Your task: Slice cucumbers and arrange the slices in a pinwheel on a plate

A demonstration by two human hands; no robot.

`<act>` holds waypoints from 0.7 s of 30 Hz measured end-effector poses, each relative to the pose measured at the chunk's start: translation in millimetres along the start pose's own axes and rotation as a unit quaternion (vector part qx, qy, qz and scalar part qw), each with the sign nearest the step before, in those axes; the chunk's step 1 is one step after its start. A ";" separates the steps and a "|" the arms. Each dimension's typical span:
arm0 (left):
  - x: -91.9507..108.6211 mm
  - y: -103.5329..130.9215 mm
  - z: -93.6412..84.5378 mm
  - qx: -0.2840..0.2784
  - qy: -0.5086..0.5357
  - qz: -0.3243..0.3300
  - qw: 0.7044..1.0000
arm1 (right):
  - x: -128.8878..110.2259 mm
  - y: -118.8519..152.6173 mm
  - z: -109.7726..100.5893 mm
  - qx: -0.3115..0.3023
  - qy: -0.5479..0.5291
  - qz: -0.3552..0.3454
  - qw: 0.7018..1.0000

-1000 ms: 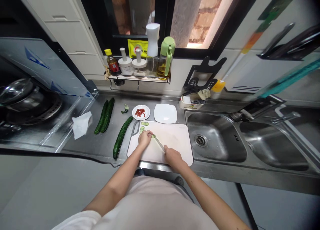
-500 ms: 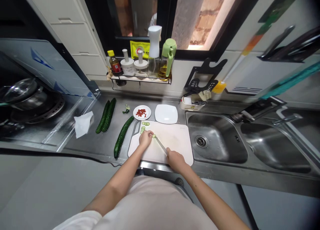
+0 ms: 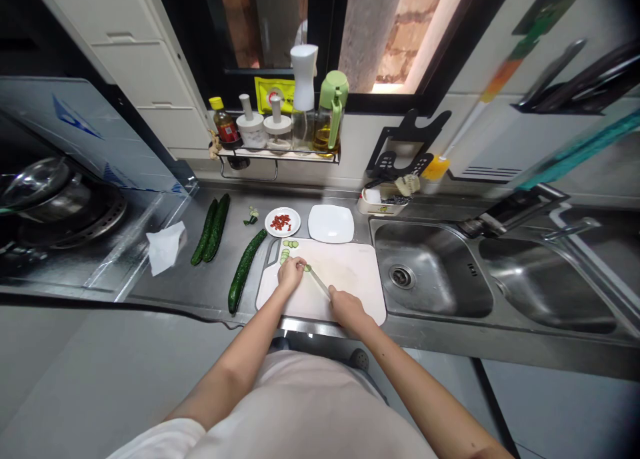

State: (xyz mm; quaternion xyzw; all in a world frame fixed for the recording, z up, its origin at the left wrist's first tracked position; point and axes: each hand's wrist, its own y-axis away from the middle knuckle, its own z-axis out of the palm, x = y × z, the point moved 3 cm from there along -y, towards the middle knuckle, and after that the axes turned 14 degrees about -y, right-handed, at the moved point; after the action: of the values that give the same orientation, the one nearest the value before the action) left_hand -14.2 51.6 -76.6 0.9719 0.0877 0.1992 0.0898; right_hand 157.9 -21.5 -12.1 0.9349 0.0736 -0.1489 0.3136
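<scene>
On the white cutting board (image 3: 350,266), my right hand (image 3: 347,308) is wrapped round the handle of a knife (image 3: 319,284). Its blade points up and left toward a small green cucumber slice (image 3: 307,268) at the tip. My left hand (image 3: 291,274) has its fingers drawn together at that slice, partly hiding it. Several cut cucumber slices (image 3: 290,244) lie at the board's upper left, just beyond my left hand. A whole cucumber (image 3: 247,271) rests on the counter left of the board.
Two more cucumbers (image 3: 211,229) and a white paper towel (image 3: 165,247) lie farther left. Behind the board stand a small plate (image 3: 270,231) of red pieces and a white square plate (image 3: 331,224). A steel sink (image 3: 435,272) adjoins the right side; a bottle shelf (image 3: 280,155) hangs above.
Both hands stay at the same place on the board. The left fingertips now sit closer against the slice at the knife tip, and the view has shifted slightly.
</scene>
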 end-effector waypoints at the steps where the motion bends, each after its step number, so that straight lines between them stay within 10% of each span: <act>1: -0.1 0.0 0.1 0.000 0.000 0.001 1.000 | -0.4 -0.4 0.1 0.000 0.000 0.000 1.000; 21: 2.1 2.6 -4.9 -0.007 -0.007 -0.004 1.000 | -1.2 -0.2 -16.9 0.001 0.054 -0.029 0.998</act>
State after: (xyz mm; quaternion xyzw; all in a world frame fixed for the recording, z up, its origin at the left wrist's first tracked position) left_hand -13.9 50.2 -70.9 0.9722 0.0899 0.1927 0.0984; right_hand 160.6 -11.1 1.0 0.9392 0.1172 -0.1075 0.3042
